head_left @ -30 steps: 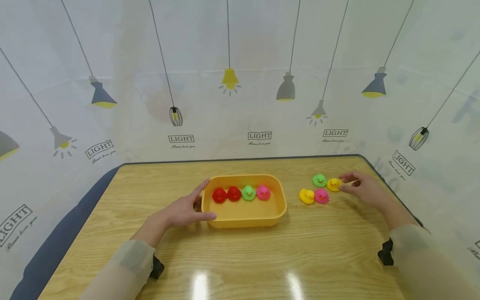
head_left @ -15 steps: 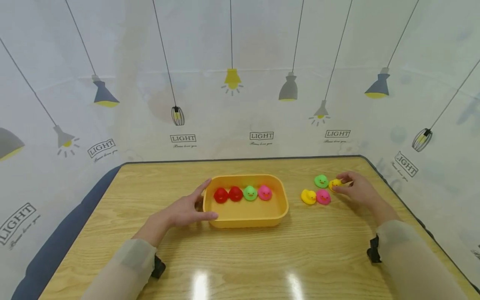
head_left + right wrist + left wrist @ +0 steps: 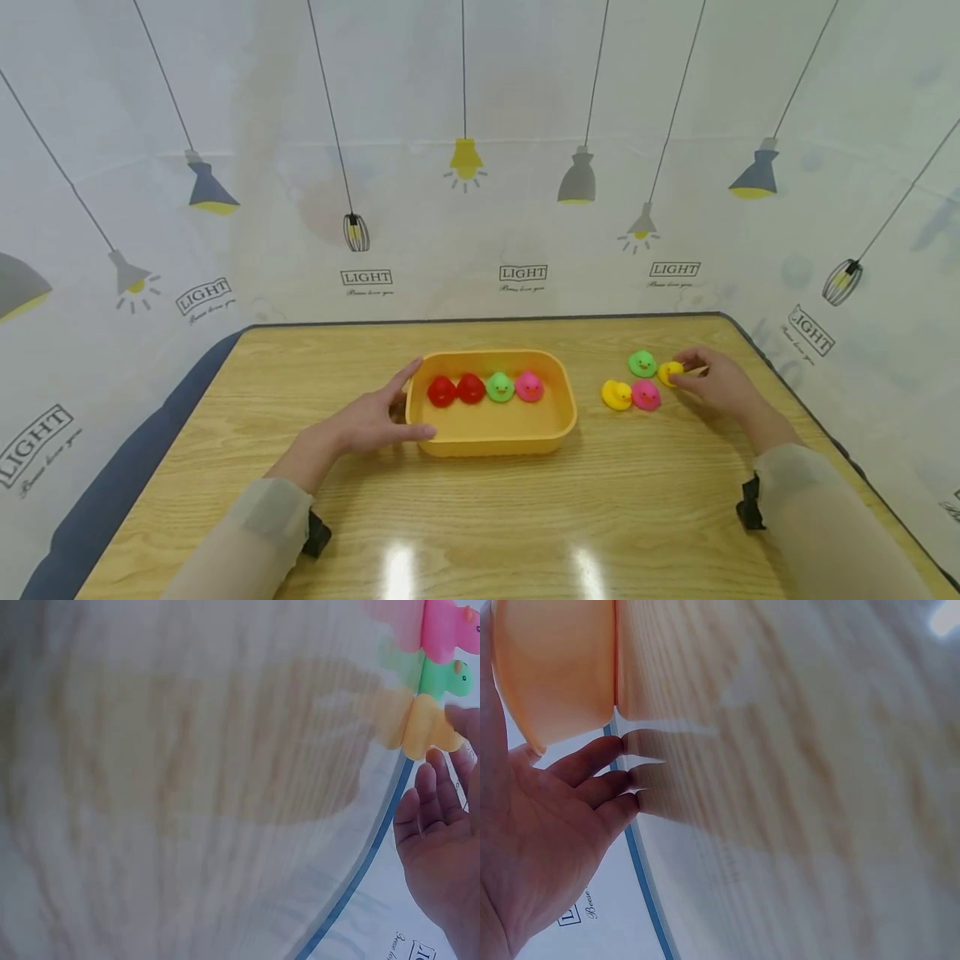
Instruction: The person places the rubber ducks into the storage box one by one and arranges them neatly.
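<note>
My left hand spans the left end of a yellow plastic tray, straight thumb and index finger spread along its rim. In the left wrist view its other fingertips rest on the table beside the tray wall. My right hand has thumb and fingers around a yellow rubber duck, which stands on the table. In the right wrist view the thumb touches the head of that yellow duck. Beside it are a green duck, a pink duck and another yellow duck.
Inside the tray, along its back wall, sit two red ducks, a green duck and a pink duck in a row. The wooden table ends at a dark edge against a lamp-printed curtain.
My right hand has come in leftward and closed its thumb and fingers about the yellow duck, which has shifted slightly toward me. My left hand stays at the tray.
</note>
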The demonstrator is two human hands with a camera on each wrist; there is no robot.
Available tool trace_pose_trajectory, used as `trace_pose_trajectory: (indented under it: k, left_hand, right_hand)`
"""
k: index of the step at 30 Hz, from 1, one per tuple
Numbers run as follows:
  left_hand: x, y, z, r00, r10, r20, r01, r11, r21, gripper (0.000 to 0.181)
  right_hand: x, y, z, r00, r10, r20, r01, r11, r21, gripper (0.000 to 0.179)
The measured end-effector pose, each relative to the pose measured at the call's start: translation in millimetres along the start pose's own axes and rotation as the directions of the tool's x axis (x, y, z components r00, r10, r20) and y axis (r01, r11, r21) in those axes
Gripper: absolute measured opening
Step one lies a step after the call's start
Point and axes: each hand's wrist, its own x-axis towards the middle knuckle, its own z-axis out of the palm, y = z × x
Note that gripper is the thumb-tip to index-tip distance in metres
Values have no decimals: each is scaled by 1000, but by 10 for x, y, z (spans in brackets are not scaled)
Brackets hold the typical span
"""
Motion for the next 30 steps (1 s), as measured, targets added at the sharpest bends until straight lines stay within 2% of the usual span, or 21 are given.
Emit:
trace_pose_trajectory:
  k: [4,8,16,21,24,30]
  left_hand:
    - [-6,9,7,1000,-14,7,14,1000,-9,121]
    - [-3,15,13,1000,-22,7,22,1000,-12,120]
    - [-1,16,8,1000,-19,8,19,1000,-11,121]
    - [-4,13,8,1000,-21,7,21,1000,-11,120]
    - [-7,13,9,1000,-22,4,22,1000,-4,120]
    - [-7,16,8,1000,-21,-1,21,1000,-6,120]
  right_hand:
    - [-22,4,-9,1000,-12,10,12,1000,-10,50]
    - [-59,18,-34,999,-31,-14,30,999,-33,48]
    - [-178,-42,-126,998,-35,-53,33,999,-39,56]
    - [-277,-254,-138,991,-109,-72,107,994,-22,55]
    - [-351,-422,-112,982,-167,-87,167,986,-6,49]
    - [-424,-767,0,966,-251,-62,255,964,75,40]
